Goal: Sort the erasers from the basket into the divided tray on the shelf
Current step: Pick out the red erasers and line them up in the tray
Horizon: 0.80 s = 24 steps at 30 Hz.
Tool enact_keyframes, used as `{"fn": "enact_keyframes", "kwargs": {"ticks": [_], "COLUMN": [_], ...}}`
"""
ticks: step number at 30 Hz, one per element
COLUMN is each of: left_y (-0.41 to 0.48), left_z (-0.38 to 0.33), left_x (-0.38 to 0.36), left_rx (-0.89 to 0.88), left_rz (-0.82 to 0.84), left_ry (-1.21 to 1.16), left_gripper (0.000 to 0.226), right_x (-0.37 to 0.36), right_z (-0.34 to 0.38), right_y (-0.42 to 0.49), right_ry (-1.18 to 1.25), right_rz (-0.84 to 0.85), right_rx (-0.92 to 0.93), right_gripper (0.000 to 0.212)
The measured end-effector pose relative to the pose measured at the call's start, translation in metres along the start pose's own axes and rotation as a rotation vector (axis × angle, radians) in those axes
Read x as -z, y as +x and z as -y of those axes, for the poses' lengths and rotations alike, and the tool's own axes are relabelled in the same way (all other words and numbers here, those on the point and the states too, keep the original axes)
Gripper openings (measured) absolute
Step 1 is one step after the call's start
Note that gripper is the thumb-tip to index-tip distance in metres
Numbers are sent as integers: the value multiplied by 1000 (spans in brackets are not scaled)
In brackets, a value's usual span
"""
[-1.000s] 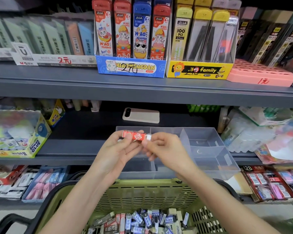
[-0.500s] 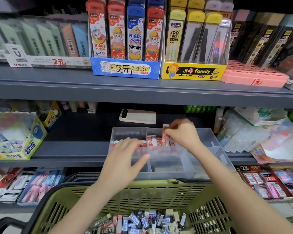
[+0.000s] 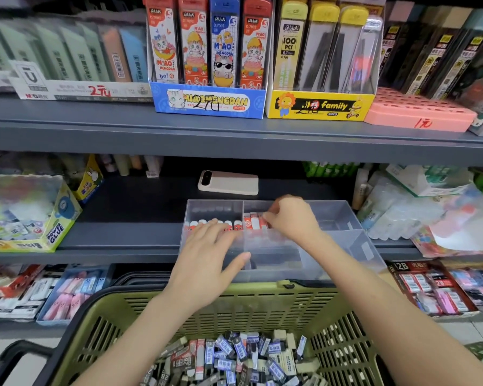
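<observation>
While a clear tray (image 3: 332, 215) sits on a shop shelf (image 3: 123, 235), the right hand (image 3: 293, 218) curls over a few red erasers (image 3: 255, 222) in its far middle compartment, apparently seating one. Whether it pinches one cannot be told. The left hand (image 3: 207, 254) lies flat and released on the tray's near left, likely steadying it. About six red-and-white erasers (image 3: 215, 224) line the far-left compartment; dozens of loose erasers (image 3: 234, 355) wait in the one basket (image 3: 234, 305).

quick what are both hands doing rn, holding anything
Left hand: open, fingers spread flat over the divided tray, holding nothing.
Right hand: fingers curled onto the red-and-white erasers in the tray; a grip cannot be told.
</observation>
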State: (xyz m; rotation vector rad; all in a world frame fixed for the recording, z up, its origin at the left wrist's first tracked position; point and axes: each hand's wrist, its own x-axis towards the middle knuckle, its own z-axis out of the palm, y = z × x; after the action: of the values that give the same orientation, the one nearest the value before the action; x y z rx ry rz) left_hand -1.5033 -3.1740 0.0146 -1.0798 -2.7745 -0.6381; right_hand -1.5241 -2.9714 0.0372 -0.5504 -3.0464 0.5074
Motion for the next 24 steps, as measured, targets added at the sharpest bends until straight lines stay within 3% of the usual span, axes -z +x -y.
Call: {"fn": "enact_keyframes", "kwargs": {"ticks": [2, 4, 6, 9, 14, 20, 24], "left_y": [-6, -16, -31, -58, -104, -145, -158], "left_z": [0, 0, 0, 5, 24, 52, 61], "left_x": [6, 14, 22, 34, 42, 44, 46], "left_rx": [-12, -19, -10, 25, 132, 251, 271], "left_rz": [-32, -114, -248, -394, -380, -337, -346], "left_ry": [-27, -63, -127, -189, -200, -225, -305], "left_gripper": [58, 46, 37, 31, 29, 25, 28], "right_x": [4, 6, 1, -31, -124, -211, -233], "right_z": [3, 5, 1, -11, -15, 21, 31], "right_y": [-25, -57, -94, -140, -170, -160, -147], "right_ry": [55, 303, 594, 698, 374, 116, -60], "right_rz": [-214, -401, -429, -258, 239, 402, 443], "right_rx": [92, 239, 366, 378, 235, 494, 697], "right_gripper": [20, 12, 12, 20, 25, 40, 68]}}
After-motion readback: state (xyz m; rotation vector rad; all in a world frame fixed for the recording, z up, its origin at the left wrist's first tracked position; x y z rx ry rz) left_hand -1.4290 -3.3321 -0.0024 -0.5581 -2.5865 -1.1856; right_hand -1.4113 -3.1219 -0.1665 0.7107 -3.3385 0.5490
